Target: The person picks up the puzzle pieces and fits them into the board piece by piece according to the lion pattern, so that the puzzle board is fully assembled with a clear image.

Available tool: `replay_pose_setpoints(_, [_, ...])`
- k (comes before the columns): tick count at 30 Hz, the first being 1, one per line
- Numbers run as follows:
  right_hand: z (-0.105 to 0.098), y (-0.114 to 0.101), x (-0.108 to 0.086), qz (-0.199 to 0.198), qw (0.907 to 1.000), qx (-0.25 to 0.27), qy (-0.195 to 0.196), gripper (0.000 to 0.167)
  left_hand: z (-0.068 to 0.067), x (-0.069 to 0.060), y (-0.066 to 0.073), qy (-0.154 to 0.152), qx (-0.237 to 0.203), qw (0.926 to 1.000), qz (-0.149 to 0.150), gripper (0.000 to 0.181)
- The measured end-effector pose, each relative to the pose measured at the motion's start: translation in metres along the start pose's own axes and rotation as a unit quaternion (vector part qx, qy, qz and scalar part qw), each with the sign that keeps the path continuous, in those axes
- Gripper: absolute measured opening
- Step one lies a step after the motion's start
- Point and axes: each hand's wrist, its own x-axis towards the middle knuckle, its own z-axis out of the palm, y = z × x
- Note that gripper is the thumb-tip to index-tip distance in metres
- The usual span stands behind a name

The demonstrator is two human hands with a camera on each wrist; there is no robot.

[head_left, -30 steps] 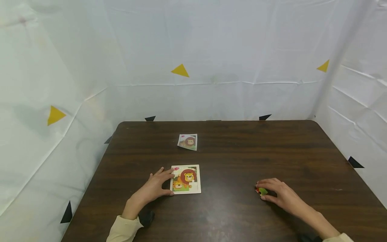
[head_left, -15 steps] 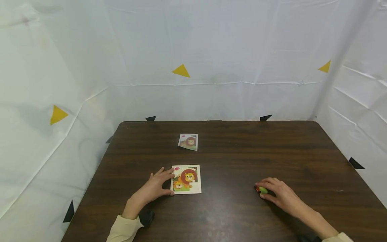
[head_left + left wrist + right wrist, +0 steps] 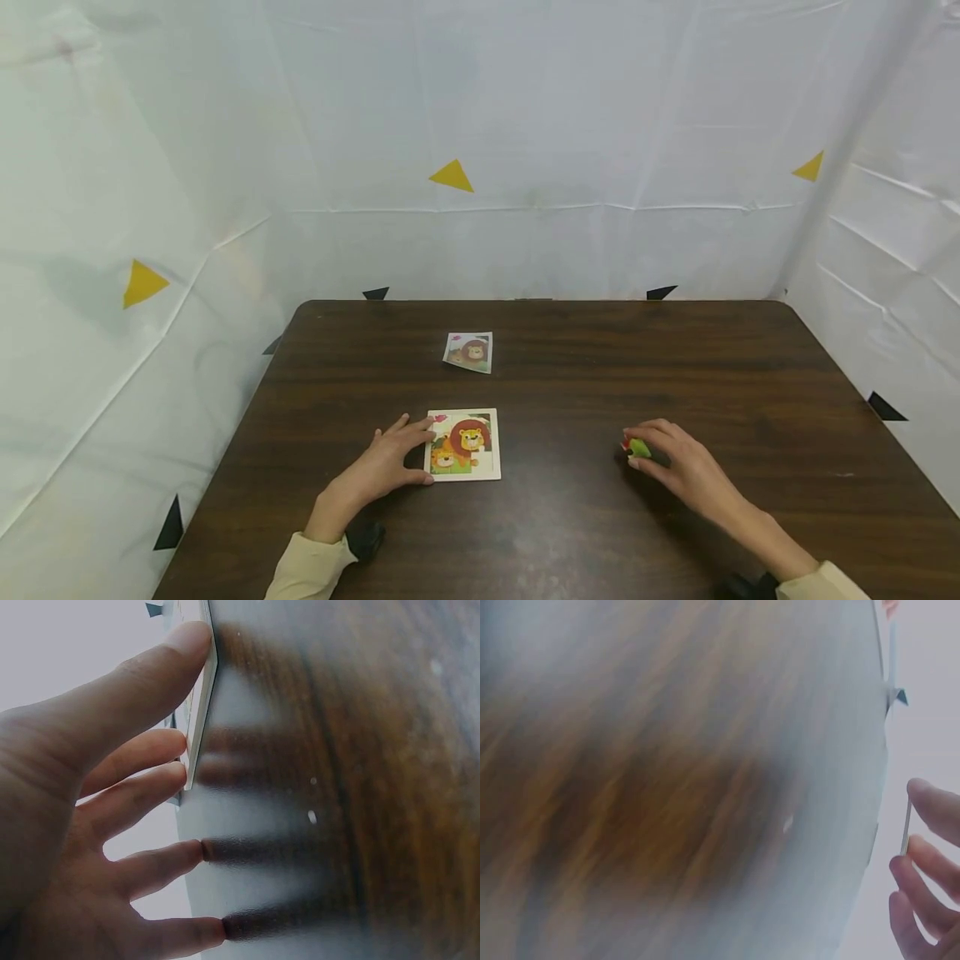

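Note:
A square jigsaw puzzle [image 3: 462,445] with a pale border lies on the table in the head view, showing a lion and a cub. Its lower right corner of the picture shows a bare white space. My left hand [image 3: 390,457] rests at its left edge, fingers spread and fairly straight, thumb and fingertips touching the border; the left wrist view shows the other fingertips on the tabletop. Out to the right, my right hand [image 3: 686,467] pinches a green and red puzzle piece [image 3: 638,448] between thumb and fingers, above the table. The right wrist view shows that piece edge-on, as a thin plate.
Behind the puzzle lies a small paper card [image 3: 468,352] with the same lion picture, one corner curled. The dark wooden table [image 3: 570,383] is bordered by white sheeting [image 3: 570,100] at the back and sides, marked with yellow and black triangles.
My right hand has lifted the puzzle piece from near the tabletop and moved slightly left and away from me. The left hand and the puzzle have stayed in place.

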Motion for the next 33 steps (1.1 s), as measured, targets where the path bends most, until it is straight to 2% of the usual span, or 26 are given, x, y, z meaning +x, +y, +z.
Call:
replay_pose_setpoints(7, [0.009,-0.017,0.015,0.038,0.9992,0.006,0.008,0.045,-0.001,0.001,0.001,-0.001,-0.001,1.0,0.006,0.065])
replay_pose_setpoints(19, [0.042,-0.044,0.037,0.022,0.9974,0.069,0.001,0.044,0.003,-0.001,0.0,-0.008,-0.004,1.0,0.004,0.063])
replay_pose_setpoints(27, [0.051,-0.053,0.046,-0.007,0.997,0.074,0.02,0.045,0.005,0.0,-0.003,-0.003,-0.005,1.0,0.002,0.063])
replay_pose_setpoints(33, [0.058,-0.06,0.057,0.006,0.9958,0.09,0.014,0.04,0.003,0.002,-0.004,0.003,0.006,1.0,0.001,0.064])
